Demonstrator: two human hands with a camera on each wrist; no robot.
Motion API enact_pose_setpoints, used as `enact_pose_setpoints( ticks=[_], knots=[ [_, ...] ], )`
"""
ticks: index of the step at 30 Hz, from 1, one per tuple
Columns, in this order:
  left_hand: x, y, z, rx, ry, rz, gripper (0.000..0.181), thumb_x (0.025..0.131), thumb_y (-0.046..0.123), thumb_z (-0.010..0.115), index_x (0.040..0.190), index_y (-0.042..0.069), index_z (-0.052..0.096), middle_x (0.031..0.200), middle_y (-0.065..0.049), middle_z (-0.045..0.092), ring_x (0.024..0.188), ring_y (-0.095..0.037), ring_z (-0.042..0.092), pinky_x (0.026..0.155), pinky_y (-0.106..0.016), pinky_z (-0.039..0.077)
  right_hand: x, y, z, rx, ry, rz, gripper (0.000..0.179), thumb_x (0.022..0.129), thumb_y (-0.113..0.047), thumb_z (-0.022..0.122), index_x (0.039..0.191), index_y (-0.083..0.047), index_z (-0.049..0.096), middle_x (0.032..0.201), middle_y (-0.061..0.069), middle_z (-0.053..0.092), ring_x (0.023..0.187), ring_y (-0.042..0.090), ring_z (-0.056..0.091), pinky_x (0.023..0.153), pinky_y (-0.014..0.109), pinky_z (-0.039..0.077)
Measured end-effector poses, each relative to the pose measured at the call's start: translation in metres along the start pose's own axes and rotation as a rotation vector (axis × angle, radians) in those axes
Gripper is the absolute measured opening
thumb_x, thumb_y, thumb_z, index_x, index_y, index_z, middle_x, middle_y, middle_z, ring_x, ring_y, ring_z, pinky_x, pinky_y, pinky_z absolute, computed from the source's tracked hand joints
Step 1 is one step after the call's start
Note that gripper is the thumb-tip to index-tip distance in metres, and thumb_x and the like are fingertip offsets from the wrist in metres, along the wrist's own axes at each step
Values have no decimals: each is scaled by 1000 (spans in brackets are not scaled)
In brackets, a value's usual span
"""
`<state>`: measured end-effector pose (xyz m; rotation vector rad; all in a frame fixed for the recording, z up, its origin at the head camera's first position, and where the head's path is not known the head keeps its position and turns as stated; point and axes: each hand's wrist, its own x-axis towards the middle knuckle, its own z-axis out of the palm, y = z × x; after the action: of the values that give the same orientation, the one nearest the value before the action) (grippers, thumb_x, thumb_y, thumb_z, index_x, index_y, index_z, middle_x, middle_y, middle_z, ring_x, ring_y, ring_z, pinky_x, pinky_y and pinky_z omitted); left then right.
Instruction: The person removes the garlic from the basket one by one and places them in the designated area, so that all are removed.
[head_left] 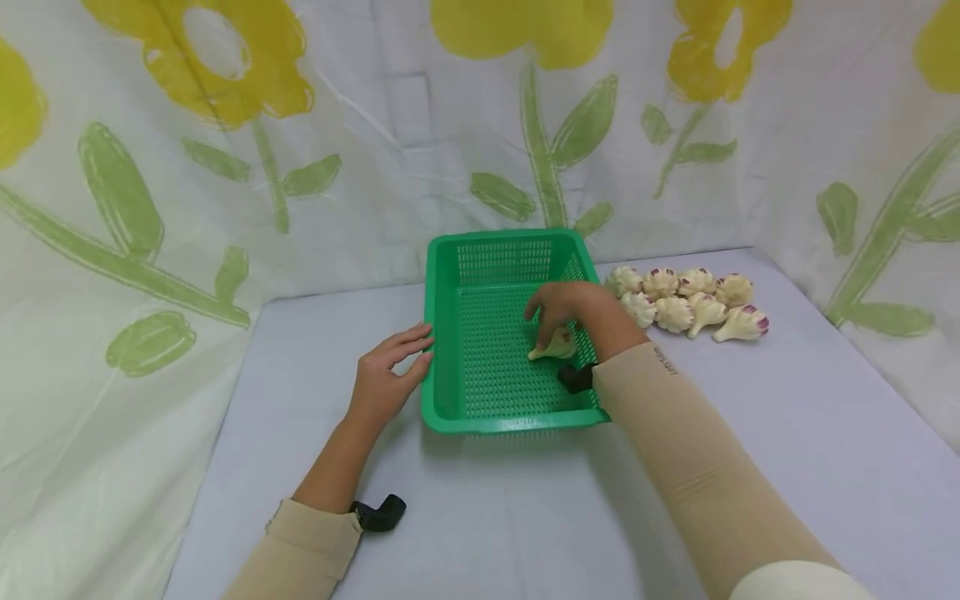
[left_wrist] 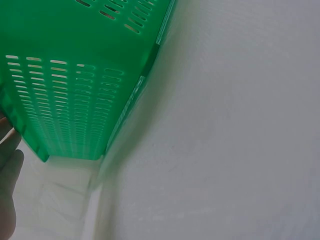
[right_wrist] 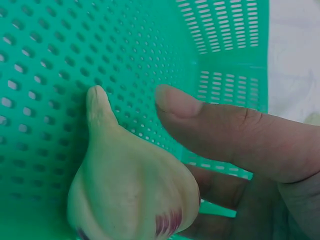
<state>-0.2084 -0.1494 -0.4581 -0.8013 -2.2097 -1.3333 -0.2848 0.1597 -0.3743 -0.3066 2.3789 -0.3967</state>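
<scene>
A green plastic basket [head_left: 502,426] with slotted walls stands on the table. My left hand [head_left: 386,379] rests its straight fingertips against the basket's left rim; the left wrist view shows those fingers [left_wrist: 9,150] beside the green wall. Inside the basket, a garlic bulb [head_left: 558,343] with purple marks lies low, its stem to the left. Just over it is my right hand [head_left: 566,308]. In the right wrist view, the thumb [right_wrist: 210,127] stands apart from the bulb [right_wrist: 132,185], while other fingers are partly hidden behind it.
Several more garlic bulbs [head_left: 675,312] lie in two rows to the right of the basket. The table [head_left: 480,517] has a pale cover. Behind it hangs a white cloth [head_left: 360,208] with painted yellow flowers. A black wrist camera [head_left: 381,512] sits on the left sleeve.
</scene>
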Motion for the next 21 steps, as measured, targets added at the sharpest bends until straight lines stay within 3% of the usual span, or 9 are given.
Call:
enact_pose_setpoints(
  ticks=[6,11,16,21],
  knots=[
    [-1,1,0,14,-13,-22,25,89,7,71,114,5,73,127,-4,68,125,-19,60,106,-21,46,3,1,2,-34,-45,5,71,83,-29,80,145,-22,48,143,11,52,113,27,61,80,39,59],
    [-1,1,-1,19,-8,-23,26,90,8,70,115,7,73,128,-1,67,126,-17,59,106,-23,46,4,1,3,32,-64,31,67,85,-17,76,146,-22,48,148,12,45,122,30,54,80,37,60],
    [-2,0,0,15,6,-7,26,88,4,71,114,5,74,126,-5,68,124,-22,61,105,-20,46,6,3,7,110,-46,-8,61,89,-24,74,144,-16,50,150,15,40,128,31,51,88,35,58],
    [-1,3,2,6,13,1,27,86,-1,72,112,3,74,125,-9,68,123,-27,61,105,-14,43,11,7,10,86,-10,-92,62,91,-33,71,145,-14,48,149,15,42,127,30,53,92,34,56]
  ],
)
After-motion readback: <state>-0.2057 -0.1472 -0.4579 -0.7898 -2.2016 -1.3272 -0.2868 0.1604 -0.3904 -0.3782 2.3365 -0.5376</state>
